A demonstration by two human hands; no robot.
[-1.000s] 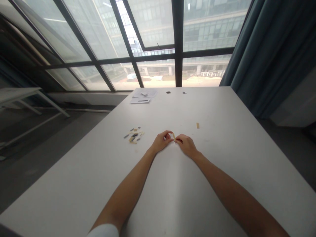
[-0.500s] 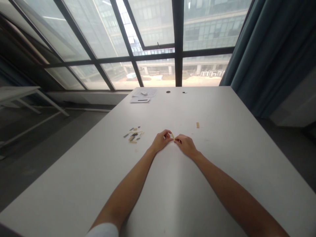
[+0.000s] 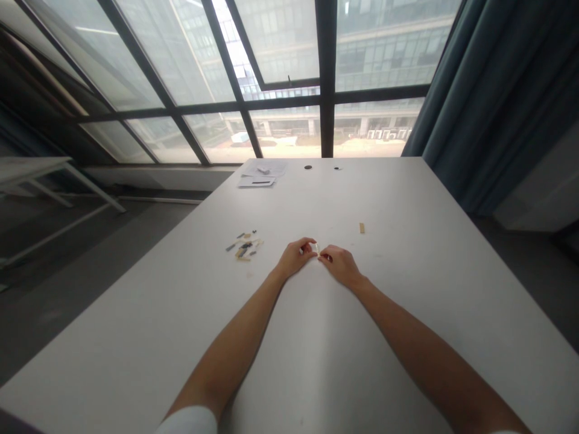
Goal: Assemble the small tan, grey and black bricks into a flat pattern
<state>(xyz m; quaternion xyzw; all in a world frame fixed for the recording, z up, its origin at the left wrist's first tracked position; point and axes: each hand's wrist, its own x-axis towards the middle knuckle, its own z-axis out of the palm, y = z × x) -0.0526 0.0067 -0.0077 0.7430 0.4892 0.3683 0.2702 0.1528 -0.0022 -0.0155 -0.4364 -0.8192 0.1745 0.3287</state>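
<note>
Near the middle of the table, my left hand (image 3: 296, 255) and my right hand (image 3: 339, 263) meet around a small, thin, pale yellow piece (image 3: 317, 248). It looks like a toy building brick part, but it is too small to make out fully. My left thumb and forefinger curl around its left side, with the forefinger by the upper end. The right fingertips pinch its lower end. To the left lies a loose pile of small tan, grey and black pieces (image 3: 244, 248). A single tan flat piece (image 3: 362, 228) rests apart, beyond my right hand.
The white table (image 3: 398, 361) stretches to the windows. Papers (image 3: 256, 181) with a small white object on top lie at its far left corner. Two round dark holes (image 3: 308, 167) sit near the far edge. A blue curtain (image 3: 479, 108) hangs at the right; another table (image 3: 36, 166) stands left.
The pale yellow piece stands slightly more upright and looks lighter between my fingers. Both hands stay in nearly the same place.
</note>
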